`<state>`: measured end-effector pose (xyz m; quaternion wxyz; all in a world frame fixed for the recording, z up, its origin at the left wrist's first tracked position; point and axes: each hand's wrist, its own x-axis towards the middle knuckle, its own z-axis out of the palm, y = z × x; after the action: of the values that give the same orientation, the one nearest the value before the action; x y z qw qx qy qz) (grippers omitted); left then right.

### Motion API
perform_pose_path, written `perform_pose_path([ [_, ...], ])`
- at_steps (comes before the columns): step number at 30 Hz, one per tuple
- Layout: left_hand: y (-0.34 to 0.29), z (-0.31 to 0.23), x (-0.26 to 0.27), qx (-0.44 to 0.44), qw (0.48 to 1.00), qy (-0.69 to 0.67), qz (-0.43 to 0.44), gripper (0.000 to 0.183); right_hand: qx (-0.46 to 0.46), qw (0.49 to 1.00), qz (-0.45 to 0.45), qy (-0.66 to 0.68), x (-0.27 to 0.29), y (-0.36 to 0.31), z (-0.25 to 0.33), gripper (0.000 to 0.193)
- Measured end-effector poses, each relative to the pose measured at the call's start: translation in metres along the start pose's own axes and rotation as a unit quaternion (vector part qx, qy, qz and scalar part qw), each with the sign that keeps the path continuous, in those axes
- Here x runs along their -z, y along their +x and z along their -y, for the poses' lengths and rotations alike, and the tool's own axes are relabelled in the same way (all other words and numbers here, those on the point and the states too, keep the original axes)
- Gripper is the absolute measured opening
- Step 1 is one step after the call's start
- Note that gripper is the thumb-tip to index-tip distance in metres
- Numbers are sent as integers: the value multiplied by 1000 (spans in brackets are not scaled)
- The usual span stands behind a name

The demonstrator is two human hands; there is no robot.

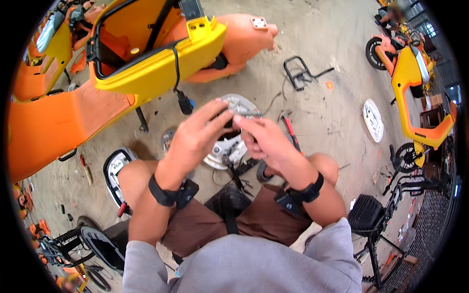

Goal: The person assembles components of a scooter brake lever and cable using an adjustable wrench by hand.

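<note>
My left hand [193, 139] and my right hand [266, 139] meet in front of me above a white, rounded moulded part [215, 160] that lies on the floor between my feet. A short, thin grey-green metal piece [252, 113] sticks out at the fingertips where the hands meet. My right thumb and fingers are pinched together at its near end. The left fingers are bent towards the same spot, and what they grip is hidden. Under the hands, a dark bracket with cables [234, 173] rests against the white part.
An orange and yellow scooter [161, 80] stands close at the left front. A red-handled tool [291, 131], a black tubular frame [298, 73] and a white oval panel [373, 120] lie on the floor. Another scooter [400, 93] stands at right, with a black seat [365, 215] nearer.
</note>
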<state>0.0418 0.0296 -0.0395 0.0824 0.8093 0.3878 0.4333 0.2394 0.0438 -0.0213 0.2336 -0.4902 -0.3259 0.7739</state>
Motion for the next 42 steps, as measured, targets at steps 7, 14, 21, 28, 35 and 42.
perform_pose_path([
  [7, -4, 3, -7, 48, 999, -13, 20, 40, -4, 1000, 12, 26, 3, 5, -2, 31],
  [14, -7, -6, -12, 90, 995, -50, -13, 36, -12, 999, 29, 38, 10, 8, -4, 25],
  [21, -3, -9, -6, 75, 995, -70, 0, 37, -12, 997, 14, 69, 6, 8, -7, 21],
  [28, 1, -14, 11, 343, 866, -364, 15, 33, 5, 1000, -3, 27, 10, 2, -9, 21],
  [35, 0, 0, 19, 501, 758, -365, 205, 73, 36, 993, -8, -111, 9, -12, -10, 30],
  [42, -16, -13, -13, 511, 664, -505, 207, 73, 54, 978, 3, -200, 23, -12, -16, 28],
])
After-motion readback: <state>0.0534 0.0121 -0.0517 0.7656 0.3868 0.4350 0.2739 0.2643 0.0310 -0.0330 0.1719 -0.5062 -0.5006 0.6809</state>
